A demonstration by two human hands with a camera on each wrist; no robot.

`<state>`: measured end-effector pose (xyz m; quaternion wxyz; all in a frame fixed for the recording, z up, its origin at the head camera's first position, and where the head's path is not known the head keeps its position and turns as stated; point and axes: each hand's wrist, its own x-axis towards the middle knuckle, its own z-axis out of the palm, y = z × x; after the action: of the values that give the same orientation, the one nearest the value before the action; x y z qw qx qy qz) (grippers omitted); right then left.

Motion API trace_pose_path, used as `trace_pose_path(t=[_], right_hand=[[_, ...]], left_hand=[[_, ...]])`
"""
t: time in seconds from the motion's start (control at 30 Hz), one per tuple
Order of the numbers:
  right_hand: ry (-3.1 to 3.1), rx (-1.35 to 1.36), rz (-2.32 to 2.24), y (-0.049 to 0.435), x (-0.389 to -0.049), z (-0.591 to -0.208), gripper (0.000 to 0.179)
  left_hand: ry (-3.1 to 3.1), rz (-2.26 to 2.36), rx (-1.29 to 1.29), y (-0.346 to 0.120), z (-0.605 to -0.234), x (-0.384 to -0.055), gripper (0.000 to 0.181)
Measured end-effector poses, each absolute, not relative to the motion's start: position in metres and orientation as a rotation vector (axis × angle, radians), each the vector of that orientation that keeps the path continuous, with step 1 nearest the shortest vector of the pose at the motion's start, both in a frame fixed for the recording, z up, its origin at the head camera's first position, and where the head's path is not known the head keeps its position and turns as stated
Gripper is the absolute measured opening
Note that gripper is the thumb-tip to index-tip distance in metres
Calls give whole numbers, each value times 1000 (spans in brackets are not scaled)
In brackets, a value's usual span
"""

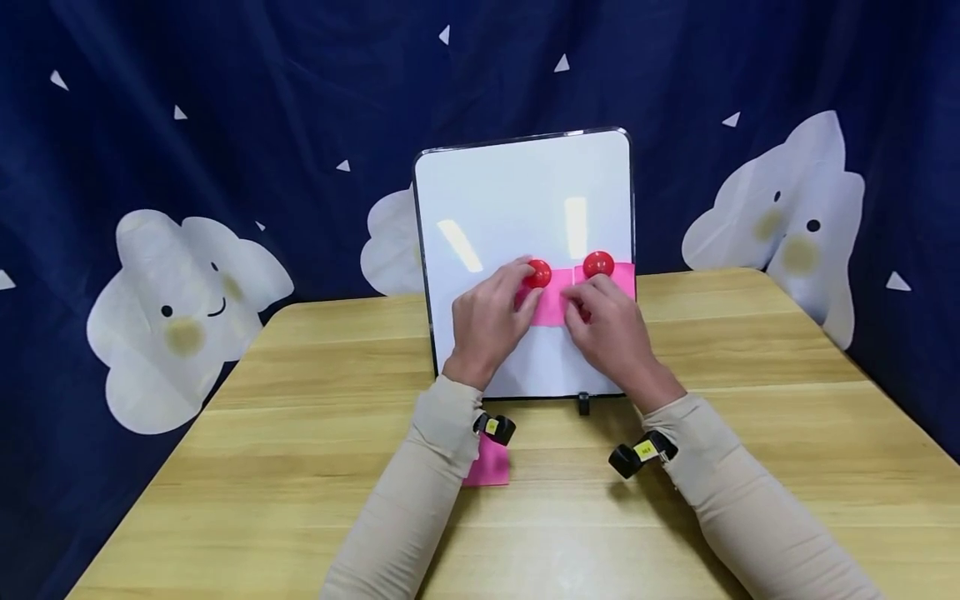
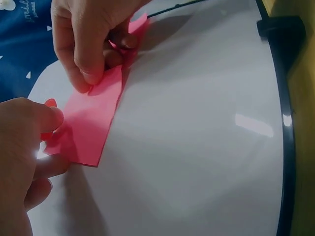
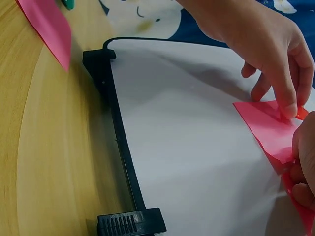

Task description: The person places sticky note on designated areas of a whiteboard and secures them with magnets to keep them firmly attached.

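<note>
Two pink paper squares lie side by side on the upright whiteboard (image 1: 517, 196). At the upper part of the left square (image 1: 551, 308), my left hand (image 1: 486, 321) holds a round red magnet (image 1: 538, 273) between thumb and fingers. A second red magnet (image 1: 598, 264) sits on the top edge of the right square (image 1: 625, 279). My right hand (image 1: 611, 329) is just below that magnet, its fingers curled and pinching the left square near the seam. In the left wrist view, the right thumb lies on this pink paper (image 2: 101, 115); its other fingertips are partly hidden.
Another pink paper (image 1: 491, 465) lies on the wooden table (image 1: 337, 467), partly under the left wrist. Black feet (image 3: 130, 222) support the board's lower edge. A green object (image 3: 69, 4) shows at the right wrist view's top edge. A dark blue curtain (image 1: 300, 83) hangs behind.
</note>
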<state>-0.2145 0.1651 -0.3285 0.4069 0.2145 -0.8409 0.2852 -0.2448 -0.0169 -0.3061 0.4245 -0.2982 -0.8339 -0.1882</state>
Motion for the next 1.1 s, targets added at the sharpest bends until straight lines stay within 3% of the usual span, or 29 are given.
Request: trace_pose_path(t=[1.1], right_hand=[[-2157, 512, 711, 168, -214, -331, 18]], left_hand=[[-2040, -272, -675, -7, -308, -248, 19]])
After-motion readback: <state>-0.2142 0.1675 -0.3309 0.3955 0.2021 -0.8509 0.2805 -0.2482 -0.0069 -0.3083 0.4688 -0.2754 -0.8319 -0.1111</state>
